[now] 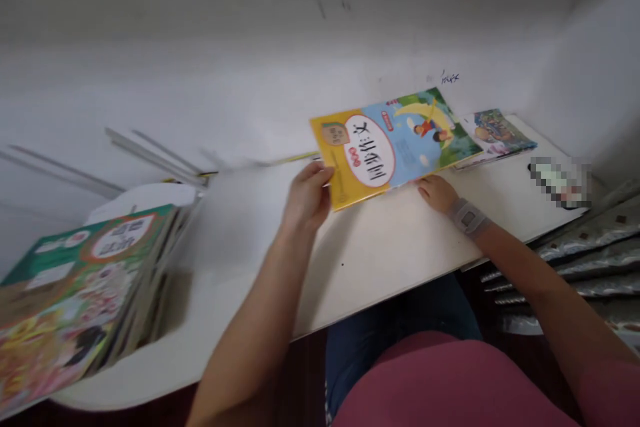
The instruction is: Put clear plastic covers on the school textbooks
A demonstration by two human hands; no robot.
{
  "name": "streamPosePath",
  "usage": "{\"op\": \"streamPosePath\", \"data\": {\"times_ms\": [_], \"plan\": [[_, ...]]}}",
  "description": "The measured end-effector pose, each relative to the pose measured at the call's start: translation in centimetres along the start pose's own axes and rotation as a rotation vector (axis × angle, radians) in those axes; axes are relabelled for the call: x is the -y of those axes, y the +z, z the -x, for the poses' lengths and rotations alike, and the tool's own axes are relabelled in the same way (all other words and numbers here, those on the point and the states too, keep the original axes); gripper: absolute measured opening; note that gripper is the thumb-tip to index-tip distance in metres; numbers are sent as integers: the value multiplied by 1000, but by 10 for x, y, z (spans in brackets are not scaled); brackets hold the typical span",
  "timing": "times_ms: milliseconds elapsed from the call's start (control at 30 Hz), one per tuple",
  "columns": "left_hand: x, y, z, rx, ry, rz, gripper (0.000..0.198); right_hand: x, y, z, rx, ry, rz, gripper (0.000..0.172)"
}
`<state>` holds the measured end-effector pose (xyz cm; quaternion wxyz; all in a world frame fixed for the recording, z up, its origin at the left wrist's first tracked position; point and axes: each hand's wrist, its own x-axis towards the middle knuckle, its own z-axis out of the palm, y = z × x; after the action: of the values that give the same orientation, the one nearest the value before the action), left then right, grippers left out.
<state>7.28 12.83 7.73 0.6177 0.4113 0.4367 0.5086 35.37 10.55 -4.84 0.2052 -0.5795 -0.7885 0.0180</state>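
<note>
A thin yellow and blue children's book (395, 143) is held a little above the white table (390, 253), near its far edge. My left hand (306, 197) grips the book's near left corner, thumb on top. My right hand (437, 192) sits under the book's near right edge, with its fingers hidden below the cover. A grey band wraps that wrist.
A tall stack of colourful books (75, 287) stands at the table's left end. A second small pile of books (495, 133) lies at the far right by the wall. A dark device (557, 180) rests at the right edge. The white wall rises close behind.
</note>
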Motion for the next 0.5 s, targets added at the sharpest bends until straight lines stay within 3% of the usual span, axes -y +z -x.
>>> {"op": "streamPosePath", "data": {"times_ms": [167,267,367,500], "plan": [[53,117,-46,112,-213,46,11,10,-3,-1,-16,-32,29,29],[76,175,-71,167,-276,23,10,11,-6,-1,-17,-32,58,24],[91,211,-93,208,-328,-1,25,11,-6,-2,-12,-24,84,21],[105,235,-115,230,-377,-32,37,11,-4,-4,2,-1,104,21]]}}
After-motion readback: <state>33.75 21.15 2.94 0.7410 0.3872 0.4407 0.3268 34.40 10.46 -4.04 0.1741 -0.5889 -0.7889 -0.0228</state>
